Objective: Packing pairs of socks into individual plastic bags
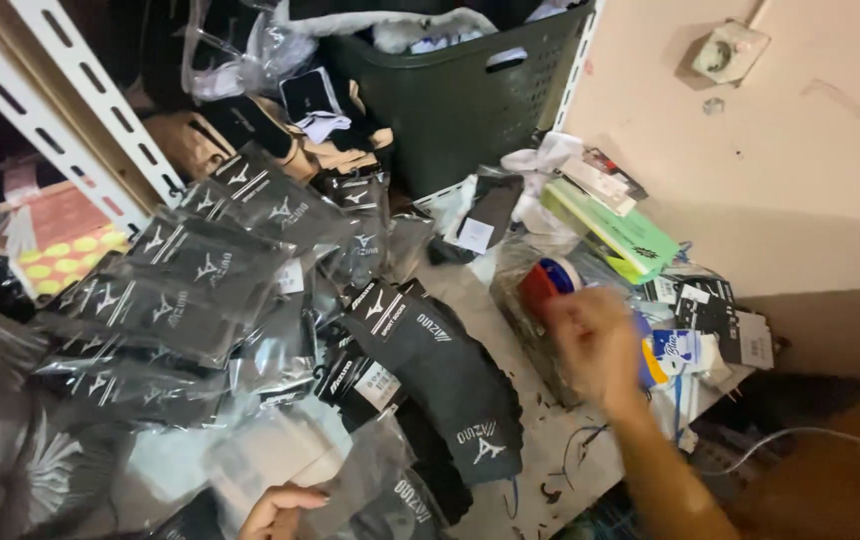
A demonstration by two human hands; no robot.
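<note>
Well, I saw the green basket (450, 95) at twelve o'clock, with bagged dark socks (195, 265) heaped from nine to six. A loose black sock (445, 385) lay at the centre. My right hand (595, 345) was blurred at three o'clock, beside a red-and-blue tape roll (547, 283); I could not tell its fingers. My left hand (278, 510), at six, had its fingers curled on a clear bag (350, 480).

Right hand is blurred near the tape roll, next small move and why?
Probably close the right hand on the red-cored roll of tape. That hand sits blurred just beside it, grip unclear, while the left hand already rests on a clear plastic sleeve holding dark socks at the bottom edge.
</note>
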